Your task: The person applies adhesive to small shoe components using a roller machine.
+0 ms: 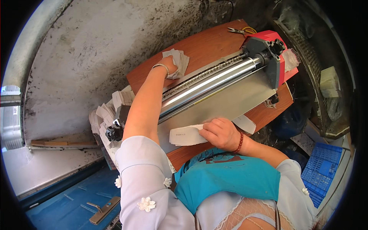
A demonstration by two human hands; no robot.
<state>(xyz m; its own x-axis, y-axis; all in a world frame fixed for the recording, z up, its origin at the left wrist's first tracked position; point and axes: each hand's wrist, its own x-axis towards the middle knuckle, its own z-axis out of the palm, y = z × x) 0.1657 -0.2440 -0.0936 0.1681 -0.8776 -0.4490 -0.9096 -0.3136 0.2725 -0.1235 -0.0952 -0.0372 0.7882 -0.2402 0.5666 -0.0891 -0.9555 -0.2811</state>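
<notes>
Right hand (220, 133) pins a white insole-shaped piece (186, 136) flat on the roller machine's (209, 82) feed plate at the table's (199, 48) near edge, left hand (170, 66) closed on the white stack (180, 61) at the far edge; feed square, fingertips clear of rollers.

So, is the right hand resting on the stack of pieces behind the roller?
No, the right hand presses a white insole-shaped piece on the front tray; the left hand is on that stack.
</notes>
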